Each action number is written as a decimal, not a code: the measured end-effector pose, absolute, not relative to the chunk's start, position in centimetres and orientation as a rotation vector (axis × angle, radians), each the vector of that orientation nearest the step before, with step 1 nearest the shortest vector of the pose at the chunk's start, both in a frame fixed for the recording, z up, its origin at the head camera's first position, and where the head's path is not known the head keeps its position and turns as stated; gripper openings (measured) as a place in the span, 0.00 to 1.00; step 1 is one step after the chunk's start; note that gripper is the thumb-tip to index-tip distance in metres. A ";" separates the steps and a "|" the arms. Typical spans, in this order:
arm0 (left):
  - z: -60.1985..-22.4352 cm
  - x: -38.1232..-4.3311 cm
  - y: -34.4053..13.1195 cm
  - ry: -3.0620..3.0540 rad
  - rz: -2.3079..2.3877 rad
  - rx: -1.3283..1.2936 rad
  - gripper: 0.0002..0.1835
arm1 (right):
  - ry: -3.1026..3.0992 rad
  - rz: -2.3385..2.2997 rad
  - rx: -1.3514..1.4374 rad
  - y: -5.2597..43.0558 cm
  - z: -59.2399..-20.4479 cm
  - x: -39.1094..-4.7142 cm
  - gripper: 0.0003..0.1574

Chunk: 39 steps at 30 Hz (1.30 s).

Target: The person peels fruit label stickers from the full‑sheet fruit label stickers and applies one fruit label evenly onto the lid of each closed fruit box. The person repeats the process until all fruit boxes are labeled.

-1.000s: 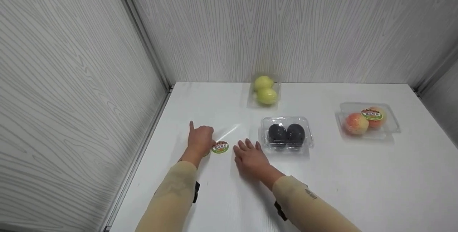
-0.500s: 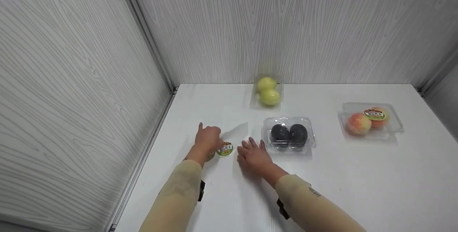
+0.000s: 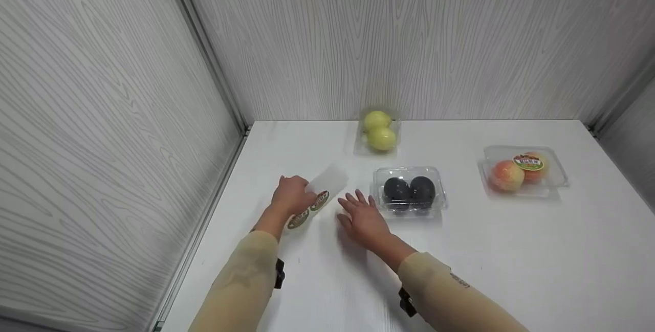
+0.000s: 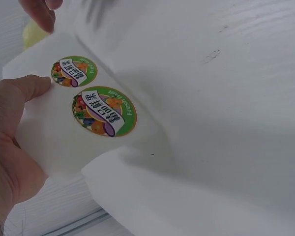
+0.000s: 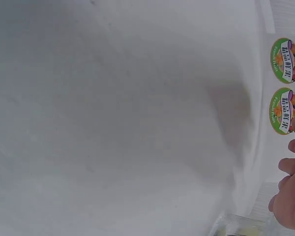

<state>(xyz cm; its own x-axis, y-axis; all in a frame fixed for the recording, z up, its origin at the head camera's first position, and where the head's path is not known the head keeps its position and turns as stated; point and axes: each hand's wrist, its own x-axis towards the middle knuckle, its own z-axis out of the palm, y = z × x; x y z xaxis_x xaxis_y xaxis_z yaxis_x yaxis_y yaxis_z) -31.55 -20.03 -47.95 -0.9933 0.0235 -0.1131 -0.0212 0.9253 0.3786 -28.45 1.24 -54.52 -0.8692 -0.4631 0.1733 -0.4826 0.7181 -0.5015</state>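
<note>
On the table (image 3: 537,260), the peach box (image 3: 557,174) lay right of the dark-fruit box (image 3: 409,172). Left of that box, the right hand (image 3: 364,222) was spread wide; farther left of it, the left hand (image 3: 293,198) pinched the sheet (image 4: 42,128) bearing two stickers (image 4: 105,110).

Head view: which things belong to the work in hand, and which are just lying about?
In the work:
sticker sheet, gripped by the left hand
oval stickers on it
right hand, holding nothing, near the sheet
clear box of dark fruits, probably: beside that hand, no sticker visible

Apparently lying about:
yellow fruits in a clear tray
reddish fruits in a stickered pack
</note>
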 end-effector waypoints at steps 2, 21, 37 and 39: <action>-47.6 -31.6 -20.1 2.943 0.660 -0.059 0.27 | -2.846 0.893 0.800 1.2 -54.1 -28.3 0.29; -45.8 -30.7 -19.5 2.846 1.166 -0.226 0.28 | -2.607 1.070 0.712 1.6 -51.1 -27.9 0.19; -45.1 -29.4 -17.9 2.744 1.378 -0.225 0.23 | -2.547 1.177 0.564 1.4 -50.1 -28.7 0.14; -45.0 -29.2 -17.8 2.741 1.370 -0.214 0.24 | -2.534 1.184 0.553 1.6 -50.0 -28.9 0.15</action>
